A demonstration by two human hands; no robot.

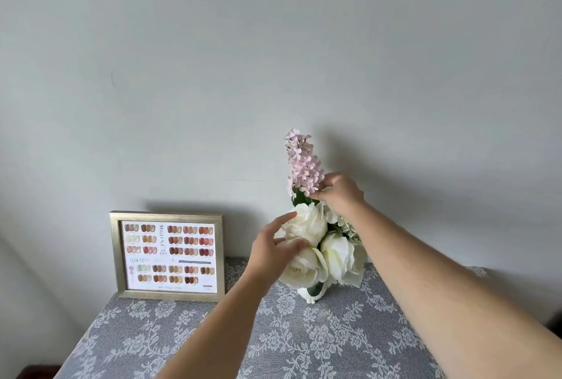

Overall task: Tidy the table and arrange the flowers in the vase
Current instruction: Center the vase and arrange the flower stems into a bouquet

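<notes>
A small white vase (pixel 313 294) stands at the back of the table and is mostly hidden by its flowers. Three large white roses (pixel 336 252) fill it, and a tall pink flower spike (pixel 302 162) rises above them. My right hand (pixel 339 193) pinches the lower blossoms of the pink spike between thumb and fingers. My left hand (pixel 275 244) rests with spread fingers against the left-hand white roses, touching their petals without closing around them.
A gold-framed colour-swatch chart (pixel 168 255) leans against the wall at the back left. The table wears a grey cloth with a white floral pattern (pixel 213 336). A plain pale wall rises directly behind the vase.
</notes>
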